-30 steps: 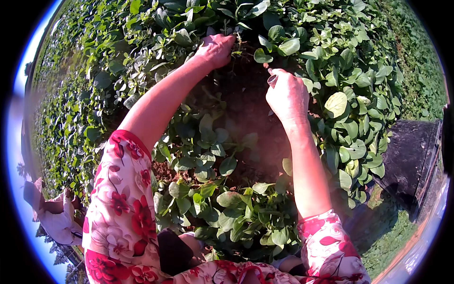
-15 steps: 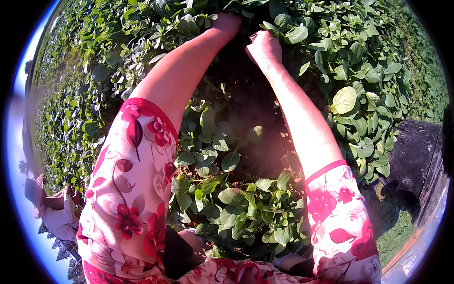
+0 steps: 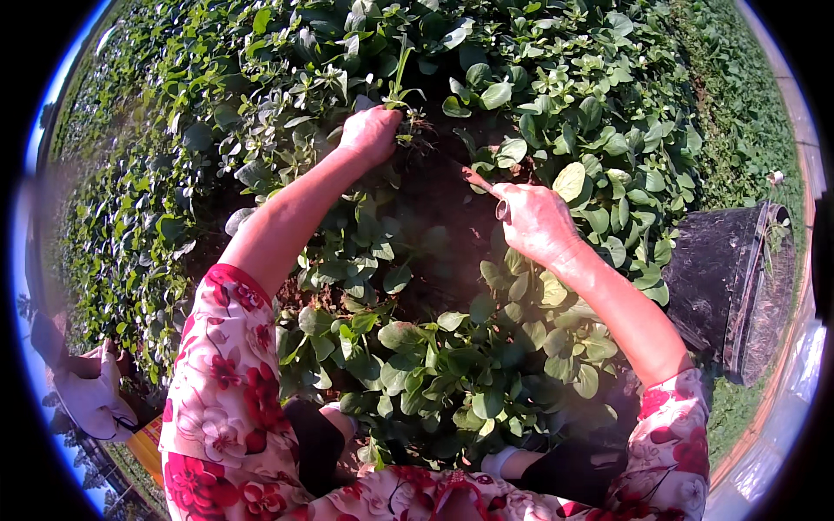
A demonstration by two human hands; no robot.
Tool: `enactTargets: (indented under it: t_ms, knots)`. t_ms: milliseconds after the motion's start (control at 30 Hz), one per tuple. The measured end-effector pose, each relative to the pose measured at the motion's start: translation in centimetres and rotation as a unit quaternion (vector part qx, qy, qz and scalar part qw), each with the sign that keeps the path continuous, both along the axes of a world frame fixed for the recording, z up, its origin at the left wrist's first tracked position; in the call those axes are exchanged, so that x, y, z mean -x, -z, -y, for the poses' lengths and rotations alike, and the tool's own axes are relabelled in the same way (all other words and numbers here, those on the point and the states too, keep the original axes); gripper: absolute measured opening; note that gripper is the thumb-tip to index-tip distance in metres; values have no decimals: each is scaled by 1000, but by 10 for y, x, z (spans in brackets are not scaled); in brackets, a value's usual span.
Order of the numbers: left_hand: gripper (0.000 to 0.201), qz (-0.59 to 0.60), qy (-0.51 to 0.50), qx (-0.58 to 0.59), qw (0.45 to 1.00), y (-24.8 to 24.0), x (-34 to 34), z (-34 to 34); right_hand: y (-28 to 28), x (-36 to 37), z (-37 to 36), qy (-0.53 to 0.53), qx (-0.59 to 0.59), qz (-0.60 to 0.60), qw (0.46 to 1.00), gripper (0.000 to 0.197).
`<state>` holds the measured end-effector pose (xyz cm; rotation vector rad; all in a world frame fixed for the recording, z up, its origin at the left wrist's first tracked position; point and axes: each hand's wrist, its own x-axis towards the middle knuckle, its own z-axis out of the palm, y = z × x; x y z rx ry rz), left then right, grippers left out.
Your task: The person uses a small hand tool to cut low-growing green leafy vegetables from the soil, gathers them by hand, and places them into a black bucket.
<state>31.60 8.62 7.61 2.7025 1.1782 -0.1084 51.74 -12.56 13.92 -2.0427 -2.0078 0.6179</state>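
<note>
Left hand reaching deep into a bed of low green leafy plants, fingers curled tight around a clump of grassy weed whose thin blades stand up just above the knuckles. Base of the weed hidden inside the closed fist; roots and stem not visible. Right hand lower and to the right, well apart from the left, fingers wrapped shut on the handle of a small hand tool. Reddish shaft of the tool jutting from the top of the fist, pointing up and left toward a patch of dark bare soil between the two hands. Tip of the tool short of the weed, not touching it. Tool's working end too small and shadowed to tell its shape.

Both forearms bare, red-and-white floral sleeves at the lower edge. More leafy plants crowding between the arms, close to the body. Black bucket standing at the right, beside the right forearm, near a strip of grass. Another person's pale gloved hand at the far left edge, well away from both hands.
</note>
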Motion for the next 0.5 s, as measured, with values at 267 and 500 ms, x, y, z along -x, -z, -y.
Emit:
enactTargets:
  t_ms: [267, 500]
  knots:
    - [50, 232, -50, 18, 971, -145, -60, 28, -146, -16, 123, -90, 52, 28, 994, 17]
    - [54, 534, 187, -167, 808, -349, -283, 173, -254, -9, 241, -74, 6, 87, 993, 14]
